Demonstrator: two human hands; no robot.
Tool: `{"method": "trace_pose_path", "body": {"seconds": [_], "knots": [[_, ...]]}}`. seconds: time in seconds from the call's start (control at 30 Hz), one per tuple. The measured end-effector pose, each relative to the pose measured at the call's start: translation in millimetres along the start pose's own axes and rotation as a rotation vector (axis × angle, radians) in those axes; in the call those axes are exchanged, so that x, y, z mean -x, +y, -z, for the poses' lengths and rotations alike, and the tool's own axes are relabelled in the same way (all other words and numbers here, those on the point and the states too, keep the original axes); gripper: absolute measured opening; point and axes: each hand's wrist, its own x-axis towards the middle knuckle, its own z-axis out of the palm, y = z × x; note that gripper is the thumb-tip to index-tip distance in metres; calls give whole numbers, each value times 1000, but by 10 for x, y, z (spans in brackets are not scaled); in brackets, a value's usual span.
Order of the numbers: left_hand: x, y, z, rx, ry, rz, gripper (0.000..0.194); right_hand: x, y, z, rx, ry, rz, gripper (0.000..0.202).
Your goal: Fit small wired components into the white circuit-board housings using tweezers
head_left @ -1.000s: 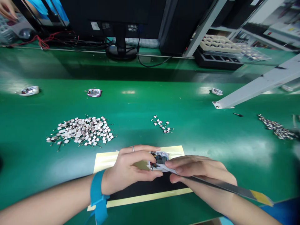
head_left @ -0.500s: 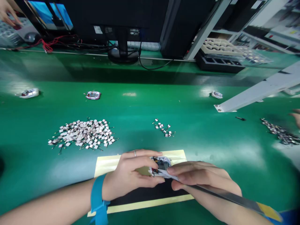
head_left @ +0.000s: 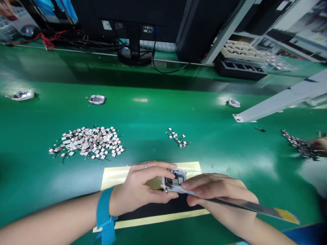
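Note:
My left hand (head_left: 143, 185), with a ring and a blue wrist strap, grips a small white device housing (head_left: 180, 175) by its left end. A dark circuit board with a metal part shows in the open housing. My right hand (head_left: 222, 194) is closed round long, flat metal tweezers (head_left: 245, 204) with a yellow rear end. Their pale front end reaches the near edge of the housing, where my right fingertips also lie. The exact tip is hard to make out. Both hands are over a black mat (head_left: 153, 211) with yellow borders.
A big pile of small white parts with leads (head_left: 89, 141) lies left, a smaller cluster (head_left: 178, 137) ahead. Open housings (head_left: 97, 99) stand farther back. A white metal post (head_left: 276, 98) slants at right, near another person's hand (head_left: 319, 144) at dark parts. A monitor (head_left: 134, 51) stands behind.
The tweezers' rear end has swung slightly up and left, and the housing tilts a little, baring a metal part on the board. At right, another person's hand has reached the dark pile.

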Motion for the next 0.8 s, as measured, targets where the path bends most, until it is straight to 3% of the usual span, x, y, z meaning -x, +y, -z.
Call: {"method": "trace_pose_path", "body": {"seconds": [0.5,0.8], "knots": [[-13,37,37,-103,-10,-56,25,-2,41,-34,-38,22,32,32],[53,35,57,-310,-32,-73,17,-47,114,-66,32,15,182,22]]}}
